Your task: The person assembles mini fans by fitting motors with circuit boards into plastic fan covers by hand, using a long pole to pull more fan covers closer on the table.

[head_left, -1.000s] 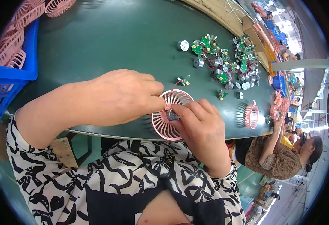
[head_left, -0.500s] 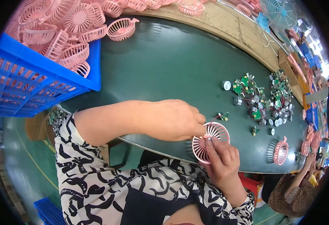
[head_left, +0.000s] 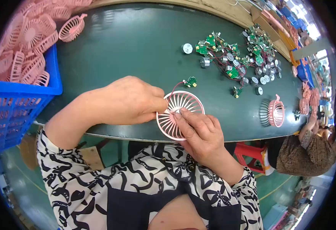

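Note:
A round pink fan grille (head_left: 183, 105) with thin radial ribs lies at the near edge of the dark green table (head_left: 133, 50). My left hand (head_left: 127, 100) grips its left rim with pinched fingers. My right hand (head_left: 198, 132) rests on its lower right part, with the fingertips pressing at the hub. A small green circuit board (head_left: 191, 81) on a red wire lies just beyond the grille and seems joined to it.
A blue crate (head_left: 14, 103) heaped with pink grilles (head_left: 26, 42) stands at the left. Several green circuit boards and small round motors (head_left: 237, 57) are scattered at the far right. Another pink grille (head_left: 276, 111) stands on edge at the right, near a seated person (head_left: 309, 149).
The view has shifted between frames. Both hands stay on the pink grille at the table edge, and my right fingers have moved toward its hub.

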Tool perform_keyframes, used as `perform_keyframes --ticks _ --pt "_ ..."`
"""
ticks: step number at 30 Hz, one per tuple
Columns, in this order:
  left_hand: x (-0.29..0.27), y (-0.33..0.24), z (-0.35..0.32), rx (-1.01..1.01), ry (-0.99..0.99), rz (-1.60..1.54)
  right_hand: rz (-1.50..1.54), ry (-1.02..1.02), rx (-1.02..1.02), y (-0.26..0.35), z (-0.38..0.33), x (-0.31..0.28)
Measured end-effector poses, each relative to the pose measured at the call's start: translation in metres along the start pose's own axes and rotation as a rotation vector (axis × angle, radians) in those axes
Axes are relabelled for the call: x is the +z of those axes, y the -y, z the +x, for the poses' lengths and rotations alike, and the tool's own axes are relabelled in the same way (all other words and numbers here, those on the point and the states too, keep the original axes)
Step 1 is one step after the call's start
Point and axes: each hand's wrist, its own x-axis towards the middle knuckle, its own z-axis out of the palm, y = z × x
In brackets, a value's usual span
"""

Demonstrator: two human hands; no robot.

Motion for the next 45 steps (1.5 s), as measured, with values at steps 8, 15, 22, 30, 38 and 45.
perform_keyframes --ticks 8,15,22,30,38,45 --pt "0.013 0.004 -0.010 0.045 -0.051 0.047 -0.095 0.047 -0.024 0.005 0.000 -0.002" --pt "0.016 0.009 -0.015 0.088 -0.115 0.023 -0.118 0.126 -0.029 0.011 0.007 -0.005" --pt "0.011 0.000 -0.016 0.063 -0.098 0.043 -0.085 0.123 -0.007 0.011 0.007 -0.008" --pt "-0.015 0.022 -0.009 0.021 -0.535 0.259 -0.070 0.091 0.029 0.003 -0.012 -0.012" --pt "-0.056 0.114 -0.048 -0.903 -0.644 0.966 -0.012 0.027 0.111 -0.021 -0.035 -0.027" --pt "-0.051 0.134 -0.065 -0.924 -0.597 0.918 -0.284 -0.076 0.344 -0.054 -0.078 -0.059"
